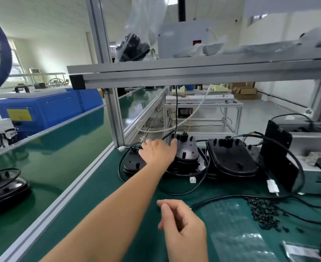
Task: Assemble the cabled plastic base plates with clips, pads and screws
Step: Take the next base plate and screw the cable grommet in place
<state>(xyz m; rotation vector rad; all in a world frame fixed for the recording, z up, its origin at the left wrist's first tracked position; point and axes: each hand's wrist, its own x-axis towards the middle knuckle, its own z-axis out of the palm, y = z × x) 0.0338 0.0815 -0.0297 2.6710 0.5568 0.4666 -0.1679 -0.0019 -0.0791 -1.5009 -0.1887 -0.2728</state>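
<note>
Stack of black oval plastic base plates (186, 154) sitting at the back of the green work mat (142, 193), just in front of the aluminium frame post (115, 118), black cables looping around it. Left hand (158, 151) is reaching out over the stack, fingers straight and slightly spread, fingertips touching the top plate near its upright black pegs; whether it is gripping anything, cannot tell. Single black base plate (134, 164) is lying flat just left of the stack, partly hidden under the left wrist. Second black oval base plate (233, 157) is lying to the right of the stack, with a black cable (295, 159) arcing over it down to a white plastic connector (273, 187). Smaller white connector (193, 180) is lying on the mat in front of the stack. Black flat rectangular panel (278, 154) is leaning upright further right. Right hand (182, 224) is hovering low over the mat near the viewer, fingers loosely curled, holding nothing visible. Pile of small black plastic clips (263, 212) is scattered on the mat to its right, beside a clear plastic sheet (229, 224). Another black base plate (4, 188) is resting on the green conveyor belt (57, 148) far left. Blue machine cabinet (48, 108) is standing behind the belt.
</note>
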